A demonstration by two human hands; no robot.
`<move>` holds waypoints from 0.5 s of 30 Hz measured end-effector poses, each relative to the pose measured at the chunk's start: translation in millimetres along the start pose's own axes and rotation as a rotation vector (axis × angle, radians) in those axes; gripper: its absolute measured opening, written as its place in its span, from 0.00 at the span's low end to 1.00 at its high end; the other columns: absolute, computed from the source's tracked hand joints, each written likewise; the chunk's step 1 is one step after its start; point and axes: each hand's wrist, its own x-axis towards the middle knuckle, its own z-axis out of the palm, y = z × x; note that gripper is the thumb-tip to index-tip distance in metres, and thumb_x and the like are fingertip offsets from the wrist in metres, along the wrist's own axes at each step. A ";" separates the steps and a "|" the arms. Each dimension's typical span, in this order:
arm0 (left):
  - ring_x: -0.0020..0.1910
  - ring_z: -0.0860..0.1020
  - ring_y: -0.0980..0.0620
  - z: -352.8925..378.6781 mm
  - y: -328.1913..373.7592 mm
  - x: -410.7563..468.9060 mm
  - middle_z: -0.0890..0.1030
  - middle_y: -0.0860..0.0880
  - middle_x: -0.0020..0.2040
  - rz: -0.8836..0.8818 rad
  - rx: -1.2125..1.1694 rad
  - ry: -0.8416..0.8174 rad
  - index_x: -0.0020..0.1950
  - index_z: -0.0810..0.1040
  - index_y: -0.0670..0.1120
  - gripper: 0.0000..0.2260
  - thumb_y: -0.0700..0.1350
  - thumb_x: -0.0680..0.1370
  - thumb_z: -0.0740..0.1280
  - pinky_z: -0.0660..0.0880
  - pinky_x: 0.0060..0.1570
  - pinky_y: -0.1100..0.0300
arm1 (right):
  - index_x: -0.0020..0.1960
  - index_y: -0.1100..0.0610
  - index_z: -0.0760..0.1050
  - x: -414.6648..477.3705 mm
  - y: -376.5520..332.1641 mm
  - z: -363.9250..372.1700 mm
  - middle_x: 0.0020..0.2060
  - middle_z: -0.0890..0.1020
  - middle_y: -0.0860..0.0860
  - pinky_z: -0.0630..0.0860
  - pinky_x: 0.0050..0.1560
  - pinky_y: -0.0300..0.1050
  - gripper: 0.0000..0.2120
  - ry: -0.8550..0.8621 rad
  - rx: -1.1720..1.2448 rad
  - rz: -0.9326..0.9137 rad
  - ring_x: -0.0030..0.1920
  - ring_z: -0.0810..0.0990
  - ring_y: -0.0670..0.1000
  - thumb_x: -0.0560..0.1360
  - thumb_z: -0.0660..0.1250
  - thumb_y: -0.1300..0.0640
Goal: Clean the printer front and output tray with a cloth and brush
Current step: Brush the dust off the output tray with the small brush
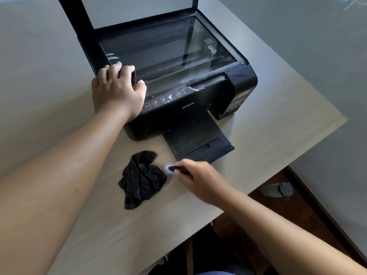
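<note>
Nearest, along the bottom edge: two bare forearms, reaching up over a pale wooden table (258, 135). Centre-left: left hand (117, 90) set on the front-left corner of a black printer (198, 108), fingers curled over the edge, thumb closed toward them, clasping that corner. Dark piece between fingers and thumb possibly part of the machine, hard to tell. Lower centre: right hand (198, 175), motion-blurred, pinching a slim dark brush (181, 170) with a pale smeared tip, just in front of the output tray (198, 139). Tray pulled out toward the lower right. Just left of the brush: crumpled black cloth (142, 179), lying loose on the table, touched by neither hand. Upper centre: scanner lid (139, 8) raised, glass (168, 52) bared, streaked with pale dust near its front edge. Right edge, down on the dark floor: grey bottle (278, 190) with a darker cap.
</note>
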 end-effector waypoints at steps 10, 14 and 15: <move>0.74 0.58 0.44 -0.4 0.5 0.6 0.63 0.47 0.76 0.001 -0.002 0.004 0.71 0.67 0.52 0.22 0.57 0.78 0.55 0.53 0.71 0.48 | 0.54 0.56 0.77 40.5 62.5 -63.1 0.40 0.81 0.55 0.69 0.37 0.45 0.09 0.487 -0.001 0.445 0.40 0.79 0.58 0.79 0.61 0.54; 0.74 0.58 0.44 0.7 0.6 -0.2 0.63 0.48 0.76 -0.003 -0.001 0.000 0.71 0.67 0.53 0.22 0.58 0.78 0.55 0.53 0.71 0.49 | 0.54 0.58 0.76 36.2 23.2 -5.7 0.37 0.83 0.57 0.72 0.28 0.46 0.13 0.279 -0.473 -0.002 0.33 0.81 0.60 0.74 0.61 0.54; 0.74 0.58 0.44 0.7 0.6 -0.1 0.63 0.48 0.76 -0.001 -0.002 0.002 0.71 0.67 0.53 0.22 0.58 0.78 0.55 0.53 0.71 0.49 | 0.53 0.58 0.77 33.7 11.1 4.5 0.35 0.82 0.55 0.72 0.27 0.45 0.12 0.235 -0.349 -0.070 0.32 0.81 0.59 0.74 0.61 0.54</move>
